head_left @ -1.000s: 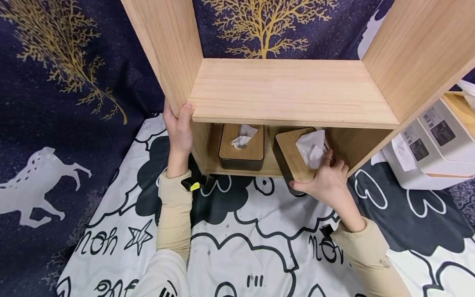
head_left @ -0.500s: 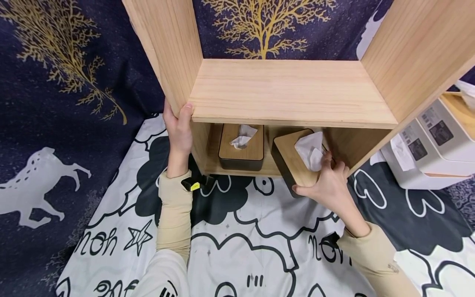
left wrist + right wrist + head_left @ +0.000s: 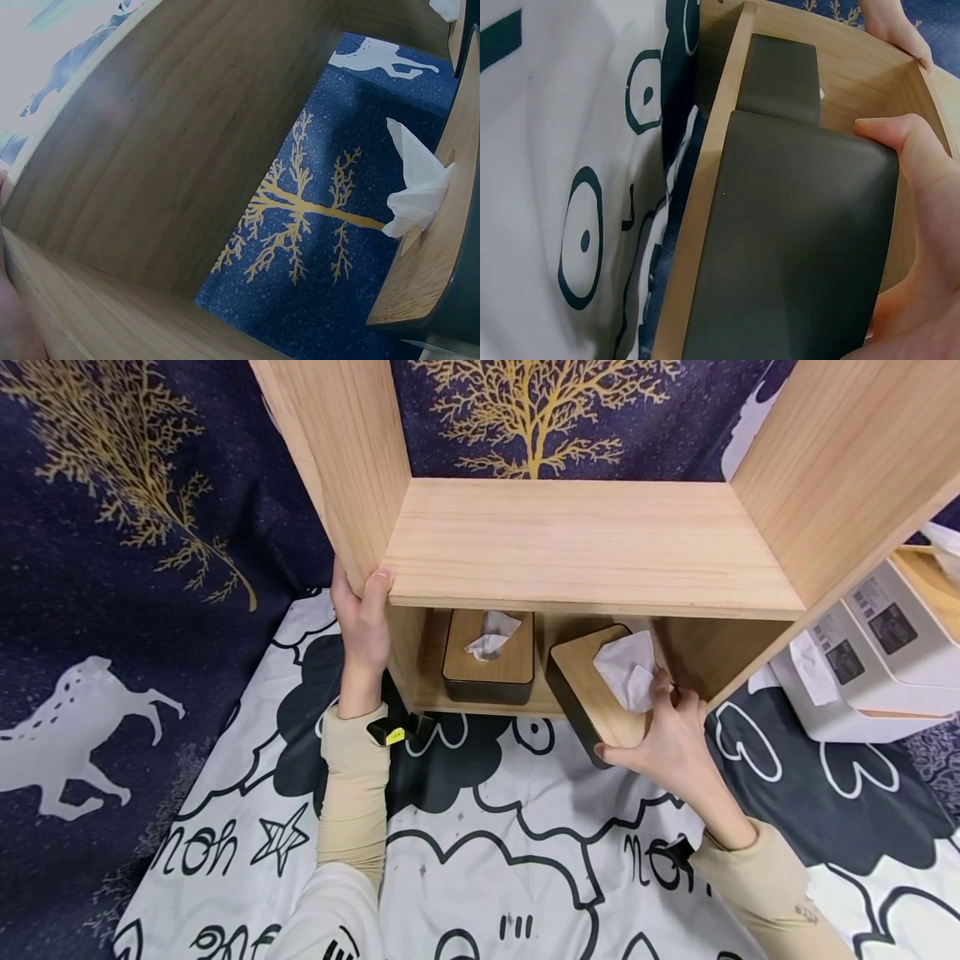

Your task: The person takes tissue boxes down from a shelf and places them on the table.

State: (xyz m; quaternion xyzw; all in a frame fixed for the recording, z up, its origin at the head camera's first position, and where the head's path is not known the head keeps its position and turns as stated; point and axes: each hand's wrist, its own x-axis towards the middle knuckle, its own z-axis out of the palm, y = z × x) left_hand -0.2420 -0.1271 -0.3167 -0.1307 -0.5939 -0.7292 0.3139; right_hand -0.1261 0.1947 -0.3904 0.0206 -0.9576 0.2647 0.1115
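In the head view my right hand [image 3: 671, 735] grips a dark tissue box with a wooden lid [image 3: 588, 681], thumb on its near corner and fingers at its right side. The box stands angled in the lower compartment, its front corner past the shelf edge, white tissue [image 3: 626, 670] poking out. A second tissue box [image 3: 491, 664] sits straight to its left. My left hand [image 3: 363, 627] holds the left upright of the wooden shelf [image 3: 592, 547], thumb at the front edge. In the right wrist view the gripped box's dark side [image 3: 795, 240] fills the middle, beside my right hand [image 3: 922, 225].
White boxes [image 3: 885, 635] with printed labels stand at the right, outside the shelf. A black and white patterned cloth [image 3: 480, 860] lies in front. Dark blue fabric with gold trees [image 3: 150, 468] hangs behind and at the left.
The right box has slid slightly towards me and left, its near corner further past the shelf edge, with my right hand moving along. My left hand stays where it was.
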